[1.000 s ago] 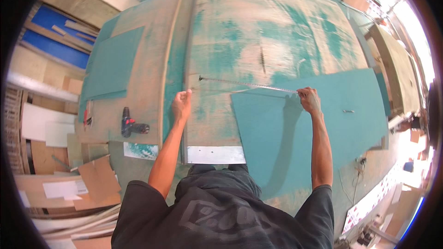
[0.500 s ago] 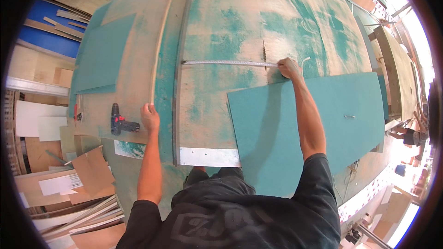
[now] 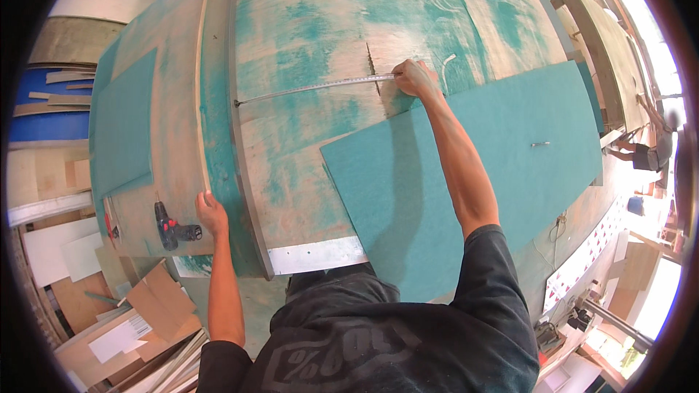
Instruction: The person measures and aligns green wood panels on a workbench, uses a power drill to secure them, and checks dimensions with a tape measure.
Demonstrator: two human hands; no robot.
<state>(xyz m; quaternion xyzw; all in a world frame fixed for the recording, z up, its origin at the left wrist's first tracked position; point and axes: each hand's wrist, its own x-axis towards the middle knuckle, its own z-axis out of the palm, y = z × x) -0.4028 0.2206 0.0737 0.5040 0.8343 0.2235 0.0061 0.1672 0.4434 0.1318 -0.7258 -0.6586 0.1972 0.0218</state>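
Note:
A tape measure's blade (image 3: pixel 313 89) is drawn out across the stained wooden tabletop (image 3: pixel 291 153). Its far-left end meets a long straight grey rail (image 3: pixel 244 196). My right hand (image 3: pixel 417 78) is closed at the other end of the blade; the case is hidden by my fingers. The blade crosses a dark jagged slot (image 3: pixel 373 65) just left of that hand. With closed fingers, my left hand (image 3: pixel 211 212) holds the near end of a thin, light wooden strip (image 3: pixel 200 87), which runs away from me left of the rail. A teal sheet (image 3: pixel 473 167) lies under my right forearm.
A cordless drill (image 3: pixel 169 227) and red-handled tool (image 3: pixel 111 224) lie left of my left hand. Another teal sheet (image 3: pixel 131 124) is farther left. A small metal piece (image 3: pixel 540 144) rests on the right sheet. Boards (image 3: pixel 62 247) crowd the left; a person (image 3: pixel 650 156) stands far right.
My view has turned, so the tabletop and everything on it appear shifted left and tilted. Both hands keep their holds, and the tape blade still reaches the rail.

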